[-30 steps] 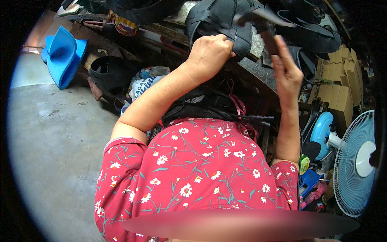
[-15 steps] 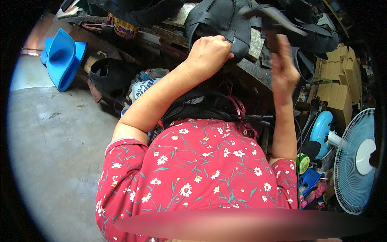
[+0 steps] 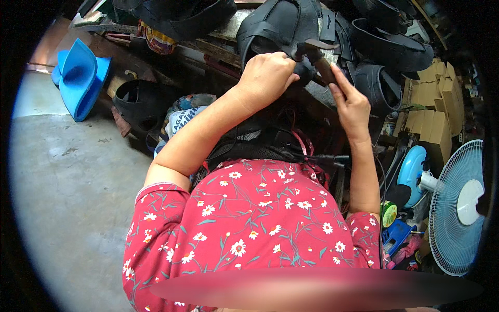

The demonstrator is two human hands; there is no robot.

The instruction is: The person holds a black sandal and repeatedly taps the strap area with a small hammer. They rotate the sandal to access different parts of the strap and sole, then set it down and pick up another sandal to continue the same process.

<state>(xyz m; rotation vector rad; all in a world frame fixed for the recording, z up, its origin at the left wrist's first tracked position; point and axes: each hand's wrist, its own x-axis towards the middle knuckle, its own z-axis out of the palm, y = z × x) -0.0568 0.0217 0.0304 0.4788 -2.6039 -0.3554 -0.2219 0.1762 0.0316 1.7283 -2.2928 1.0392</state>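
My right hand is closed around the wooden handle of a hammer. The hammer's head is down by the lower edge of a black rubber piece, just right of my left hand. The rubber piece looks curved, with strips laid across it, and rests on the worktop at the top of the view. Curled into a fist, my left hand presses at that edge, its thumb toward the hammer head. What its fingers hold is hidden.
More black rubber pieces lie at the upper left and right. A black rubber container and a folded blue sheet are at left. Cardboard boxes and a fan stand at right.
The hammer has come down and to the left, from raised and blurred to beside my left hand. My left hand stays at the rubber edge, shifted slightly down.
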